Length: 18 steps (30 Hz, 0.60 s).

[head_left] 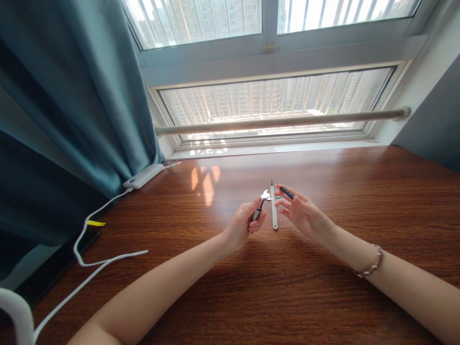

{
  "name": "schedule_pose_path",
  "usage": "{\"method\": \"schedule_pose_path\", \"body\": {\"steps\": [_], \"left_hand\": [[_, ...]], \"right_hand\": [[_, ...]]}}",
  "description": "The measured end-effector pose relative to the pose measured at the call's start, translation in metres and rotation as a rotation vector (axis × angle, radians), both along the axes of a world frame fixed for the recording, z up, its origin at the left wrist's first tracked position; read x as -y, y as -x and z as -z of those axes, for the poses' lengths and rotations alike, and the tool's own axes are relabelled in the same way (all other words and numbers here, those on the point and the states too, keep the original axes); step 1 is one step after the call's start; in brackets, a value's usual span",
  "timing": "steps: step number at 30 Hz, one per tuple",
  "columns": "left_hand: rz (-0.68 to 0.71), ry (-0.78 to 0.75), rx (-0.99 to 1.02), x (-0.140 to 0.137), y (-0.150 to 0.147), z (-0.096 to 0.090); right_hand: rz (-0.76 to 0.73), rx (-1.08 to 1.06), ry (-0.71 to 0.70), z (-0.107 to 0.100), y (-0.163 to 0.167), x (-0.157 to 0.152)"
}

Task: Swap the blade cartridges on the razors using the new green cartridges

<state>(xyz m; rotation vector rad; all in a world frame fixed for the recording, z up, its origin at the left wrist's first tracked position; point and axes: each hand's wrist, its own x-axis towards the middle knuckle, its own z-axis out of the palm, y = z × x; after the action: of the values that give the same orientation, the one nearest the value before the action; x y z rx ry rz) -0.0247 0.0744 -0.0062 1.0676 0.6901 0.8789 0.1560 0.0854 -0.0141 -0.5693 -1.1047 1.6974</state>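
My left hand (239, 223) is closed around a razor handle (256, 214), dark and silver with a bent neck pointing up and right. In my right hand (304, 211), a small black bar that looks like a razor head (286, 192) sits between the fingers, apart from the handle. Between the hands, a slim pale toothbrush-like stick (274, 211) lies on the table, with a dark patch at its far end and a hole at the near end. A small bluish piece beside the stick is partly hidden by my right fingers.
The brown wooden table (377, 201) reaches a window sill with a horizontal rail (280, 122). To the left are a blue curtain (104, 86), a white power strip (143, 176), a white cable (77, 249) and a yellow tag (96, 224). Sunlight patches fall near the window.
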Motion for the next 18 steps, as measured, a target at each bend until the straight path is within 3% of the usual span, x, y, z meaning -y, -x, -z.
{"method": "schedule_pose_path", "body": {"steps": [4, 7, 12, 18], "left_hand": [[0.106, 0.049, 0.117, 0.003, -0.002, 0.0], [0.176, 0.122, 0.23, 0.002, -0.001, 0.001], [0.203, 0.246, 0.331, -0.003, 0.0, 0.003], [0.197, 0.301, 0.342, -0.008, 0.001, 0.006]], "right_hand": [[-0.036, 0.008, -0.003, 0.003, 0.0, -0.001], [-0.002, 0.163, -0.06, 0.007, 0.003, -0.002], [0.143, 0.661, -0.252, 0.022, 0.009, -0.002], [0.17, 0.879, -0.516, 0.039, 0.008, -0.002]]}}
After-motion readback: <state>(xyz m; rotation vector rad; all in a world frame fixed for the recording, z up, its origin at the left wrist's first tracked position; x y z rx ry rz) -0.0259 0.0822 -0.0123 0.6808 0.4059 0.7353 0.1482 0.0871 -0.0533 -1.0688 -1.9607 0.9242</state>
